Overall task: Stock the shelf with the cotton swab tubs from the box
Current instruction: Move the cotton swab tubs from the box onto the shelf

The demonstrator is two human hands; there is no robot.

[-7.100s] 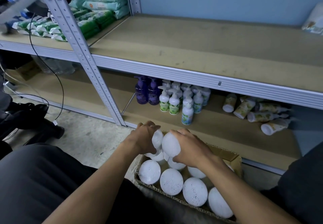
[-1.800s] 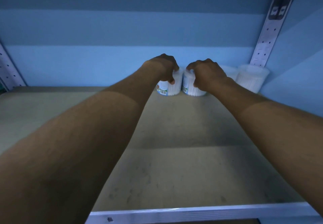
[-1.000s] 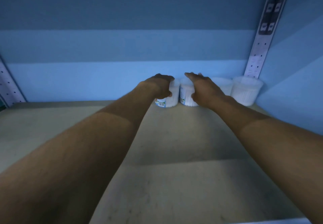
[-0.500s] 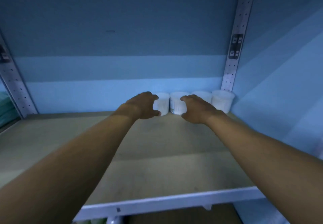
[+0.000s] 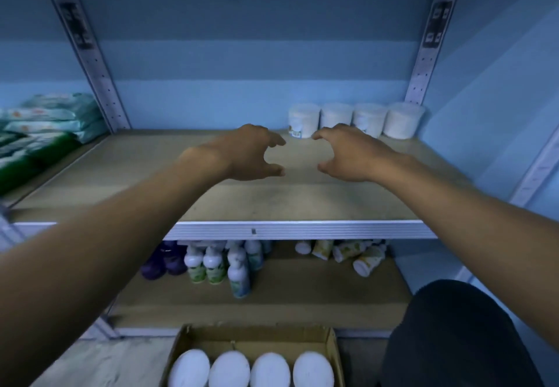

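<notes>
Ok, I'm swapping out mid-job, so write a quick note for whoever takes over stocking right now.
Left hand and right hand: both empty, fingers loosely curled, held over the shelf.
Done: four cotton swab tubs stand upright in a row at the back right of the shelf, against the wall.
Left: the box on the floor below shows at least four more tubs in the box; any beyond the frame's edge cannot be seen.
Next, probably: reach down, take more tubs, and extend the row leftward or start a second row in front.
</notes>
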